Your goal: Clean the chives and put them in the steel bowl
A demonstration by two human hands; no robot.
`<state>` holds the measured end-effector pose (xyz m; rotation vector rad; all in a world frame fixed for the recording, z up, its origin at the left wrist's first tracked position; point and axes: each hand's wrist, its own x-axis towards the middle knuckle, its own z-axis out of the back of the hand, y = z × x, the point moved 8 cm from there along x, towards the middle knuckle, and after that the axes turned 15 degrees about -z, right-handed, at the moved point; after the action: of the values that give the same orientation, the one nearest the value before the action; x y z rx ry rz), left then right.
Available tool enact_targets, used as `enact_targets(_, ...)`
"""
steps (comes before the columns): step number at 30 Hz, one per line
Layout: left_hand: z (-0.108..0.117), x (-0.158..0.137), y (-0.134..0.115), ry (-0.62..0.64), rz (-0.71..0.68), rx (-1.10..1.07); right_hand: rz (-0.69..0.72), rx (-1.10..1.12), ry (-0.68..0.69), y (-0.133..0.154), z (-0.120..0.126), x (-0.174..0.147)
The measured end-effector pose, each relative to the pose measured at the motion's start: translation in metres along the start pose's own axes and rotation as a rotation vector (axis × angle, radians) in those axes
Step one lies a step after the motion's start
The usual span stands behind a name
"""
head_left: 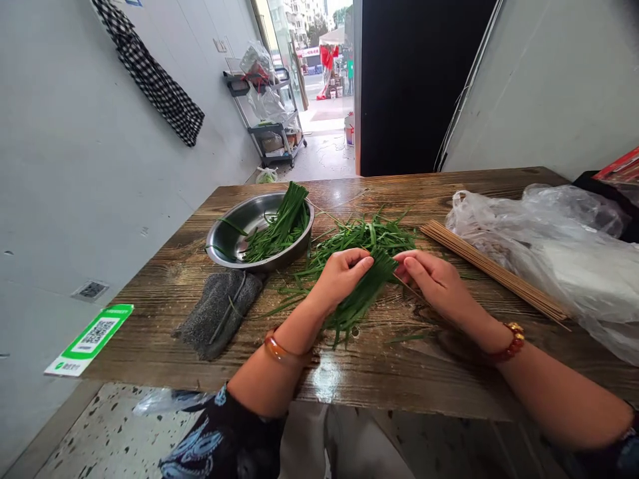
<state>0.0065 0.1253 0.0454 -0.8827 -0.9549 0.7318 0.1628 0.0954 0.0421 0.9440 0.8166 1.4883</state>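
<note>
My left hand (341,279) is closed on a flat bunch of garlic chives (363,293), whose loose ends hang toward me over the table. At the bunch's right edge, my right hand (433,278) pinches a thin bamboo skewer (412,291); its tip is hidden near the leaves. Just beyond my hands lies a loose pile of cut chives (372,234). To the left, a steel bowl (218,258) holds more chives, with a gathered bunch (289,216) leaning on its right rim. A bundle of bamboo skewers (492,271) lies right of the pile.
A dark grey cloth (217,316) sits in front of the bowl on the wooden table (164,293). Clear plastic bags (564,249) cover the right side. A green QR-code card (94,338) is at the left edge. Behind the table stands a cart (272,126) by the doorway.
</note>
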Motion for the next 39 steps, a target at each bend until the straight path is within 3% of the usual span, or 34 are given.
enact_targets(5,0.005,0.001,0.006,-0.033,0.015,-0.011,0.049,-0.205,0.057,0.001,-0.01,-0.001)
enact_targets(13,0.001,-0.001,0.008,-0.004,0.061,-0.065,-0.004,-0.123,0.194,-0.002,-0.021,-0.003)
enact_targets(26,-0.011,-0.002,0.01,0.2,0.043,0.047,-0.075,-0.142,0.244,-0.009,-0.026,-0.004)
enact_targets(30,-0.016,-0.002,0.006,0.269,0.003,0.108,-0.109,-0.118,0.318,-0.014,-0.02,0.0)
enact_targets(32,-0.022,-0.003,0.005,0.331,-0.022,0.156,-0.144,-0.028,0.243,-0.019,-0.003,0.008)
enact_targets(34,-0.026,-0.004,0.005,0.367,-0.052,0.214,-0.161,0.079,0.061,-0.025,0.021,0.017)
enact_targets(37,-0.027,-0.004,0.008,0.346,-0.076,0.271,-0.129,0.142,-0.18,-0.035,0.047,0.024)
enact_targets(39,-0.025,-0.003,0.008,0.311,-0.089,0.278,-0.097,0.115,-0.247,-0.04,0.052,0.026)
